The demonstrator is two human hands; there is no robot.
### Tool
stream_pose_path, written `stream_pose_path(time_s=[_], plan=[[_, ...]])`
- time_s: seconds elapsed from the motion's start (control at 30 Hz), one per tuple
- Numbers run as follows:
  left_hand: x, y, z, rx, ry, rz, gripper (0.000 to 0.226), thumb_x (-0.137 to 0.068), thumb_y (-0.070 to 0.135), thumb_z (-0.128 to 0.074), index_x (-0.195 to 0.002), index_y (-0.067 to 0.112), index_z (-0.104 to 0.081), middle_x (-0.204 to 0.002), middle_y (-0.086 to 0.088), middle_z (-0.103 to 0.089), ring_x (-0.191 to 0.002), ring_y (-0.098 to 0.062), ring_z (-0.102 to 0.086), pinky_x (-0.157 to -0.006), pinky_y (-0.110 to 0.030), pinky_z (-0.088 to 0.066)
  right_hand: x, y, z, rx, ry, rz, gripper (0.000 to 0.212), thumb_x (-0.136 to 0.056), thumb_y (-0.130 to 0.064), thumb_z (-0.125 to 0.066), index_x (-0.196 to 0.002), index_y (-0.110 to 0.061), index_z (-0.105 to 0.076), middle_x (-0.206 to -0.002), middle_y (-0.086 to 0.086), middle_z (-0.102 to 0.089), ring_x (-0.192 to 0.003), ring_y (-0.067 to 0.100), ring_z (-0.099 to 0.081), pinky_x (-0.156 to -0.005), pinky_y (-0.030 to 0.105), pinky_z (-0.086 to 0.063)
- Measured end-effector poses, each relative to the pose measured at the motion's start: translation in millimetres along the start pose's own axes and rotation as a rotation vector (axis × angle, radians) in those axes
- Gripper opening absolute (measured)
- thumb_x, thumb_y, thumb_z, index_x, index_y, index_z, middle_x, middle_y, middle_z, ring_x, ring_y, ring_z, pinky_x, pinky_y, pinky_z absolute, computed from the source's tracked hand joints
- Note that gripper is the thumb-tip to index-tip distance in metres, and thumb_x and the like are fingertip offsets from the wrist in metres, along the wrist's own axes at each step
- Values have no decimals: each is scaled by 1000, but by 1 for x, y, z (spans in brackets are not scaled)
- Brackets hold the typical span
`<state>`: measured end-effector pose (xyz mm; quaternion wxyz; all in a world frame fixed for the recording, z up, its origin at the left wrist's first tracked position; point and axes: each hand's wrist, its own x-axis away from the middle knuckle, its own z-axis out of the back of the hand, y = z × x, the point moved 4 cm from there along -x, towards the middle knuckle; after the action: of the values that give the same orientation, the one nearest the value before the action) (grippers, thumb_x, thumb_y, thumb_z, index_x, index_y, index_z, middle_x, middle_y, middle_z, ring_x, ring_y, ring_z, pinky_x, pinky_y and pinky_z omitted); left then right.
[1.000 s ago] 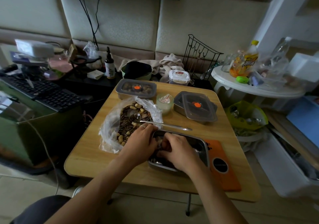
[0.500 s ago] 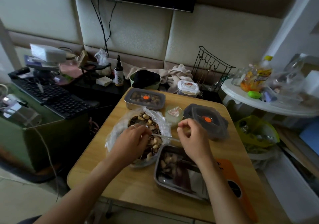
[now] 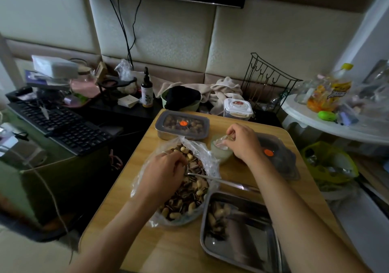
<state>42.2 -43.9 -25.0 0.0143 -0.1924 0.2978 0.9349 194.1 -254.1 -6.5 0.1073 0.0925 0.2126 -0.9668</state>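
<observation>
A clear plastic bag lies open on the wooden table, heaped with dark seeds and pale peanuts. My left hand rests in that heap with curled fingers; what they hold is hidden. A metal spoon lies across the bag's right edge. My right hand hovers over a small pale cup and pinches something small and translucent. A steel tray at the front right holds a few nuts and seeds.
Two lidded steel boxes with orange dots stand behind: one at the back, one under my right wrist. A white-lidded jar, wire rack, keyboard to the left and cluttered white side table to the right surround the table.
Both hands left the steel tray. My left hand moved up into the bag of seeds and peanuts; my right hand moved forward to the small cup. The view shifted closer.
</observation>
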Motion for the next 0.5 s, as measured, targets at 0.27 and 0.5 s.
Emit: stream_pose_path(time_s=[0.27,0.5], plan=[[-2,6,-6,8,-8,11,22,-95,14,-56,-101,25,-74,-97,11,-69,-84,-4,-55,-68,-16,-38,0,-6,7,37,189,128,8,-95,-18,-70,-88,-21,-73,-89,-3,-70,-83,16,-65,-71,41,-61],[6,10,-9,36,-30,45,21,-95,12,-57,-100,24,-73,-93,15,-67,-84,-2,-58,-66,-14,-43,16,-15,19,-21,266,180,2,-94,-13,-68,-94,-15,-70,-99,2,-67,-91,21,-61,-76,38,-55]])
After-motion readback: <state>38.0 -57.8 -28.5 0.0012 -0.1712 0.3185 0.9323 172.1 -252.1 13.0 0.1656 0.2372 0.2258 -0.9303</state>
